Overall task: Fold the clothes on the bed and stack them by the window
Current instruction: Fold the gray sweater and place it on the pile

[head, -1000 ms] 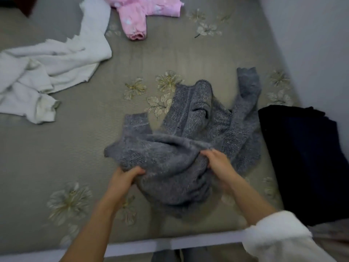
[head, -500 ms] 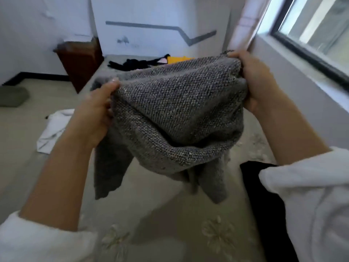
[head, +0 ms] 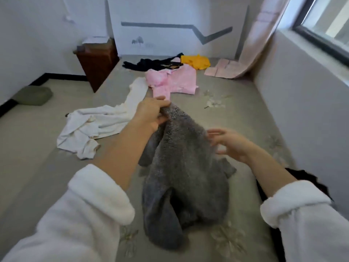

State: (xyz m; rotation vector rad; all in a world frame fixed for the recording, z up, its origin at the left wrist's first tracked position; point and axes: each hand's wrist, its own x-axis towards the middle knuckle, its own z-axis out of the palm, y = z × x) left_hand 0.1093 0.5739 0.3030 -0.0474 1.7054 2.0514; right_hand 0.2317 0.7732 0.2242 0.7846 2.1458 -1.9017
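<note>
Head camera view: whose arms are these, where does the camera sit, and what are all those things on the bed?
There is no machine here. A person wears one wide-angle camera on the head, looking forward and down, so you see their own arms in white fluffy sleeves. The left hand grips the top of a grey knitted sweater, which hangs down onto the grey-green flowered bed. The right hand is open, fingers spread, beside the sweater; it is blurred, so I cannot tell whether it touches. Farther off on the bed lie a crumpled white garment, a pink top, a yellow garment and a black garment. A dark folded garment lies near the wall under the window.
</note>
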